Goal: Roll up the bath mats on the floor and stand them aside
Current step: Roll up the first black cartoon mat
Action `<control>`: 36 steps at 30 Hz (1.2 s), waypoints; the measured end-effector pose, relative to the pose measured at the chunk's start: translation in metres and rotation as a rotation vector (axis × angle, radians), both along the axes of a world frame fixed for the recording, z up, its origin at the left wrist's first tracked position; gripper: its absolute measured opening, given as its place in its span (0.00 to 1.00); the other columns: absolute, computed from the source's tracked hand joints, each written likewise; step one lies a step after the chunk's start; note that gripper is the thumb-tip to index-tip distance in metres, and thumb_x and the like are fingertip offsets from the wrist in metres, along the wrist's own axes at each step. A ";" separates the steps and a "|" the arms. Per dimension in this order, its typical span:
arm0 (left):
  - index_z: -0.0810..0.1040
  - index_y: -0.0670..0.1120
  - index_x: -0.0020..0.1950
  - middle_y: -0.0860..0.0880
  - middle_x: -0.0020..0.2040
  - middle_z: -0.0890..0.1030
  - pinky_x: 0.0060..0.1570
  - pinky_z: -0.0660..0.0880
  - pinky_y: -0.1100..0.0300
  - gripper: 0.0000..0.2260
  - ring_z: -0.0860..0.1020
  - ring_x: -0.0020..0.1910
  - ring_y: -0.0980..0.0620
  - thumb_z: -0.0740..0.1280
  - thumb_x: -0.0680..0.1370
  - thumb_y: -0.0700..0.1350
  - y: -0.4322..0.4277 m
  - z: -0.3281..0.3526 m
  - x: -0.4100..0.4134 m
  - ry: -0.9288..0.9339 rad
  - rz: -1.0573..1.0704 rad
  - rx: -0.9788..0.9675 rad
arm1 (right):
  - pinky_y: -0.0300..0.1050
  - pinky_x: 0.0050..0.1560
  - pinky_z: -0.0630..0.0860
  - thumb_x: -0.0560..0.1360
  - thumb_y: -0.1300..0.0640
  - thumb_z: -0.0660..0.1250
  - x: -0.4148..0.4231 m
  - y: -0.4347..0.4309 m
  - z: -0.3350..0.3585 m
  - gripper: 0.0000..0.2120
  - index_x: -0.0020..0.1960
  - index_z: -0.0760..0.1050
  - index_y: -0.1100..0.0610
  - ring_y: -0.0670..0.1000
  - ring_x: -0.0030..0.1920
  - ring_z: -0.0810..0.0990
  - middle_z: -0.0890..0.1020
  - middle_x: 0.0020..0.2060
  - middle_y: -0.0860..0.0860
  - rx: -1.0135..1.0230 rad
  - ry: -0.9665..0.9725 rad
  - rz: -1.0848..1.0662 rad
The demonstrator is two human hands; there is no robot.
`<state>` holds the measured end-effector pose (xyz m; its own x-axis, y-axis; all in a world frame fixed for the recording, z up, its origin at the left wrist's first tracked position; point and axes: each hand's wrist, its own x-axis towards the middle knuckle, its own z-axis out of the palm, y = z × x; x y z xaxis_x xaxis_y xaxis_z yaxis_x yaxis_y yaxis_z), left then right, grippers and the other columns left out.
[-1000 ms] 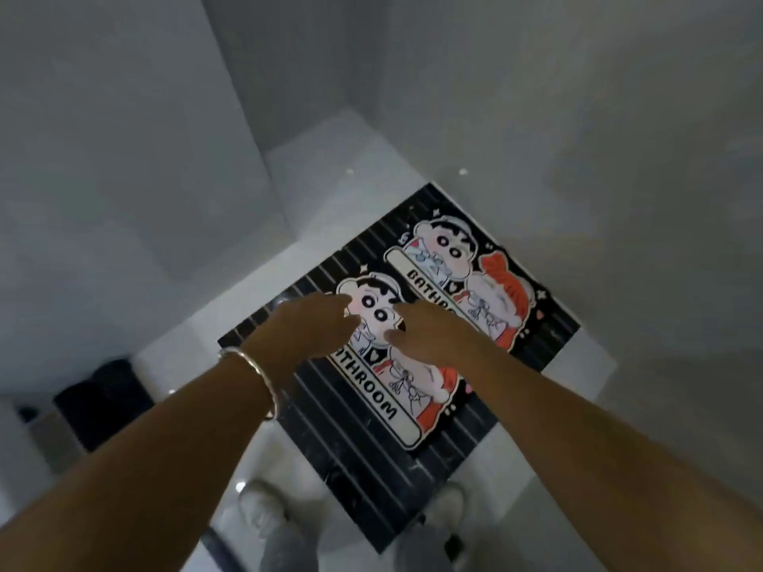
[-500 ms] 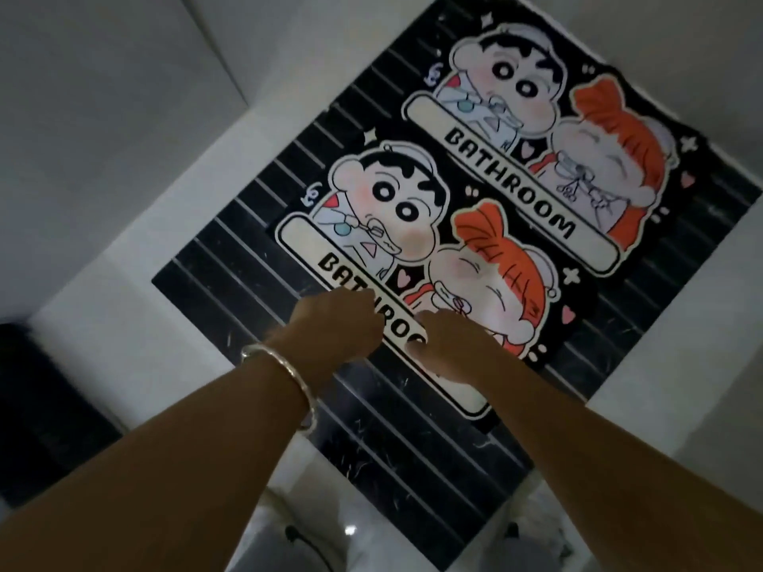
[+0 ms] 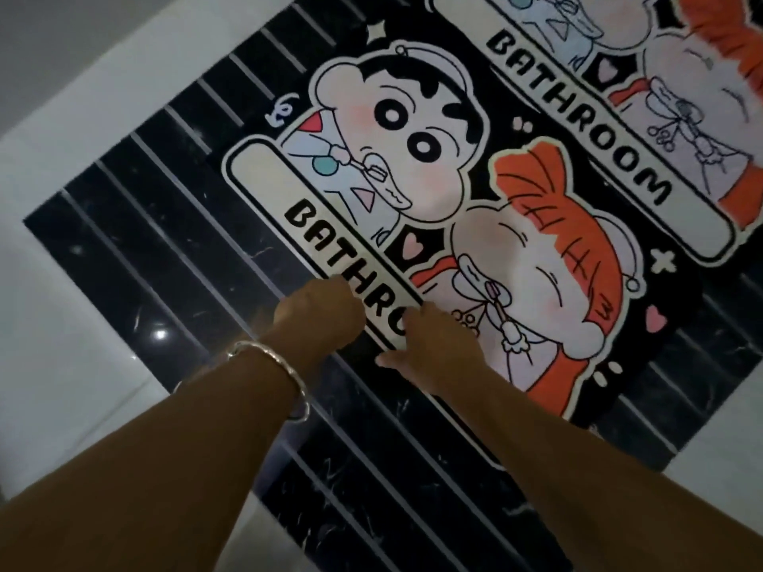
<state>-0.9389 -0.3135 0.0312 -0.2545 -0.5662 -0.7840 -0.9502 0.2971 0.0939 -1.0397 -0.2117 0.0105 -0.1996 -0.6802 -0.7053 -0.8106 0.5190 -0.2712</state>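
Forearms [image 3: 165,468]: both reach from the near edge away toward the mats, close together and almost parallel.
Bracelet [image 3: 268,365]: silver band on the left wrist.
Left hand [image 3: 320,309]: knuckles up, fingers curled down at the near mat's long near edge; whether it actually pinches the edge cannot be told.
Right hand [image 3: 421,344]: just beside the left, fingers laid loosely on the print, thumb spread toward the near side, gripping nothing.
Near bath mat [image 3: 413,167]: cartoon print lettered BATHROOM, lying flat and unrolled; both hands meet at its edge, probably to lift it and begin a roll.
Far bath mat [image 3: 619,117]: matching print, far right, flat, partly out of view.
Floor: black striped panel [image 3: 165,241] under the mats, white floor [image 3: 62,324] around it.
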 end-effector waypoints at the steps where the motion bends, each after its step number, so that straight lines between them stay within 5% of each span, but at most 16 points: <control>1: 0.71 0.41 0.61 0.39 0.61 0.74 0.51 0.71 0.51 0.14 0.75 0.58 0.41 0.56 0.81 0.49 -0.005 -0.008 0.001 0.002 0.039 0.000 | 0.50 0.57 0.71 0.71 0.37 0.67 0.005 -0.003 -0.009 0.33 0.67 0.64 0.56 0.55 0.62 0.72 0.70 0.63 0.54 0.001 0.024 0.040; 7: 0.69 0.39 0.62 0.36 0.63 0.73 0.56 0.71 0.51 0.15 0.73 0.61 0.38 0.58 0.80 0.48 -0.032 -0.039 -0.003 0.083 0.255 -0.126 | 0.47 0.51 0.71 0.74 0.38 0.64 0.012 -0.016 -0.033 0.31 0.66 0.64 0.58 0.55 0.59 0.73 0.70 0.62 0.55 -0.068 0.084 0.222; 10: 0.64 0.37 0.65 0.35 0.63 0.72 0.55 0.71 0.50 0.17 0.73 0.60 0.37 0.60 0.79 0.44 -0.031 -0.040 -0.001 0.155 0.373 -0.127 | 0.41 0.39 0.66 0.77 0.42 0.61 0.004 -0.016 -0.037 0.22 0.62 0.69 0.58 0.54 0.52 0.77 0.75 0.57 0.54 -0.173 0.082 0.290; 12: 0.62 0.37 0.66 0.36 0.63 0.72 0.54 0.72 0.52 0.19 0.73 0.60 0.38 0.60 0.79 0.43 -0.025 -0.043 0.005 0.202 0.505 -0.082 | 0.37 0.25 0.52 0.71 0.46 0.71 0.004 -0.013 -0.035 0.16 0.46 0.77 0.59 0.51 0.36 0.80 0.80 0.42 0.53 -0.256 0.123 0.354; 14: 0.66 0.36 0.63 0.37 0.57 0.77 0.45 0.75 0.57 0.18 0.78 0.53 0.41 0.60 0.78 0.46 -0.015 -0.043 0.015 0.245 0.612 -0.037 | 0.34 0.26 0.37 0.54 0.53 0.82 0.006 -0.013 -0.032 0.18 0.27 0.73 0.58 0.48 0.18 0.71 0.75 0.23 0.50 -0.332 0.124 0.342; 15: 0.70 0.36 0.58 0.39 0.51 0.80 0.37 0.76 0.61 0.16 0.80 0.45 0.43 0.59 0.79 0.48 -0.011 -0.041 0.017 0.261 0.659 0.006 | 0.33 0.25 0.38 0.53 0.57 0.82 0.007 -0.012 -0.033 0.18 0.26 0.72 0.59 0.49 0.17 0.71 0.75 0.22 0.51 -0.370 0.109 0.338; 17: 0.73 0.39 0.49 0.42 0.40 0.80 0.30 0.76 0.61 0.15 0.79 0.33 0.47 0.57 0.81 0.51 -0.001 -0.031 0.018 0.291 0.727 0.131 | 0.38 0.25 0.57 0.70 0.59 0.72 0.014 -0.018 -0.022 0.08 0.39 0.75 0.62 0.54 0.31 0.79 0.80 0.35 0.56 -0.341 0.012 0.256; 20: 0.76 0.38 0.53 0.41 0.48 0.82 0.36 0.79 0.55 0.13 0.80 0.38 0.46 0.58 0.82 0.46 0.000 -0.019 0.013 0.302 0.653 0.194 | 0.45 0.41 0.70 0.79 0.58 0.58 0.027 -0.034 -0.012 0.09 0.54 0.73 0.61 0.59 0.49 0.79 0.79 0.50 0.57 -0.391 -0.065 0.176; 22: 0.77 0.37 0.57 0.40 0.56 0.80 0.48 0.77 0.54 0.12 0.80 0.51 0.43 0.58 0.81 0.42 -0.015 -0.010 0.009 0.291 0.533 -0.051 | 0.45 0.44 0.70 0.79 0.60 0.57 0.032 -0.050 -0.001 0.09 0.56 0.74 0.60 0.59 0.51 0.78 0.79 0.51 0.57 -0.426 -0.124 0.167; 27: 0.67 0.38 0.67 0.37 0.64 0.73 0.55 0.71 0.51 0.15 0.74 0.61 0.40 0.57 0.81 0.42 -0.076 -0.002 0.043 0.496 0.874 -0.470 | 0.48 0.57 0.71 0.81 0.55 0.57 0.016 -0.070 0.004 0.16 0.64 0.71 0.60 0.56 0.59 0.73 0.73 0.60 0.57 -0.393 -0.247 0.239; 29: 0.60 0.43 0.73 0.39 0.69 0.67 0.61 0.69 0.51 0.21 0.70 0.65 0.42 0.59 0.81 0.42 -0.078 -0.005 0.051 0.451 0.759 -0.577 | 0.48 0.61 0.70 0.81 0.53 0.57 0.008 -0.064 -0.004 0.19 0.68 0.69 0.60 0.55 0.63 0.71 0.71 0.63 0.56 -0.347 -0.235 0.314; 31: 0.58 0.46 0.75 0.41 0.72 0.62 0.65 0.69 0.49 0.24 0.66 0.68 0.43 0.61 0.80 0.43 -0.061 -0.012 0.052 0.371 0.415 -0.646 | 0.49 0.63 0.69 0.80 0.53 0.60 -0.002 -0.053 -0.015 0.21 0.69 0.68 0.60 0.55 0.66 0.68 0.70 0.65 0.56 -0.298 -0.202 0.367; 36: 0.69 0.46 0.64 0.46 0.62 0.70 0.54 0.72 0.54 0.14 0.71 0.59 0.47 0.59 0.79 0.49 0.003 -0.040 0.035 0.393 -0.463 -0.501 | 0.47 0.65 0.66 0.75 0.45 0.66 -0.019 -0.021 -0.028 0.27 0.68 0.67 0.58 0.54 0.69 0.61 0.64 0.68 0.53 -0.285 -0.057 0.568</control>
<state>-0.9041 -0.3102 -0.0091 -0.7569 -0.5965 -0.2670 -0.6438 0.7507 0.1481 -1.0588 -0.2329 -0.0178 0.2797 -0.8313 -0.4803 -0.9184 -0.0859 -0.3862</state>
